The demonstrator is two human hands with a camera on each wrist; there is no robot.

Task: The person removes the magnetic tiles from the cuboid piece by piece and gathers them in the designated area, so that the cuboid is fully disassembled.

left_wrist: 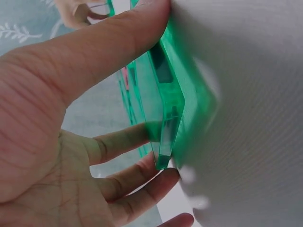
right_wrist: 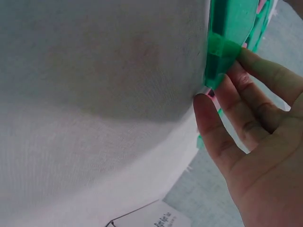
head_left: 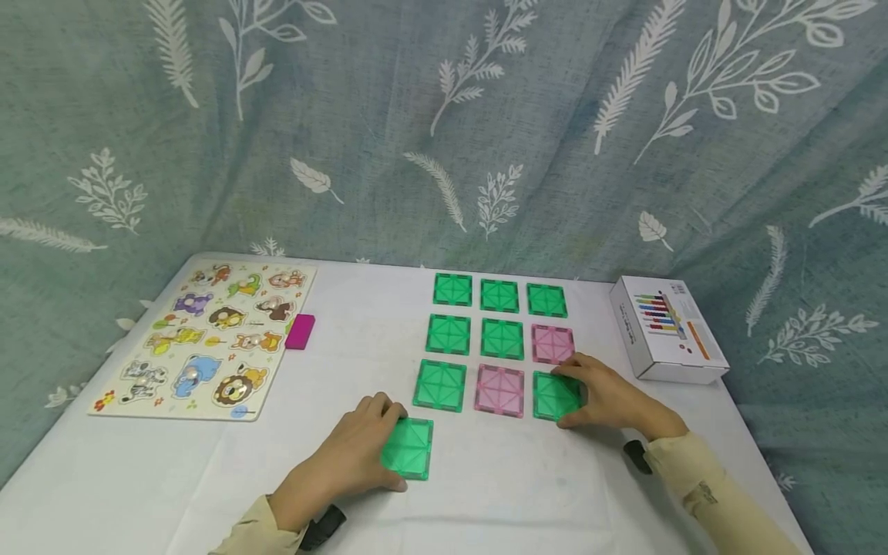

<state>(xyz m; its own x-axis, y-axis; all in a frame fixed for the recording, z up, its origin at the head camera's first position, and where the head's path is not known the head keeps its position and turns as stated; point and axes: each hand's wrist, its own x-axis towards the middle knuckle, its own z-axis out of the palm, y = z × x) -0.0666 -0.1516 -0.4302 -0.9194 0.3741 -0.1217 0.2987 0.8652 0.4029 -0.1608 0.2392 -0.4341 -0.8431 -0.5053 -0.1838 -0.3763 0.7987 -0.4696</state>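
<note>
In the head view my left hand [head_left: 350, 447] grips a translucent green square magnetic tile [head_left: 411, 449] near the front of the table. Thumb and fingers lie at its opposite edges, and the left wrist view shows the tile [left_wrist: 154, 104] tilted above the cloth. My right hand [head_left: 613, 395] holds another green tile [head_left: 553, 397] by its edges, at the right end of the nearest row. Beside that one lies a pink tile [head_left: 499, 391], then a green tile [head_left: 440, 385]. Behind them are a second pink tile [head_left: 552, 344] and several green tiles [head_left: 502, 339] in rows.
On the left lies an animal puzzle board [head_left: 229, 339], with a magenta block [head_left: 300, 331] at its right edge. A white printed box [head_left: 669, 330] stands at the right. Behind the white-covered table [head_left: 513, 493] hangs a leaf-patterned curtain [head_left: 388, 139].
</note>
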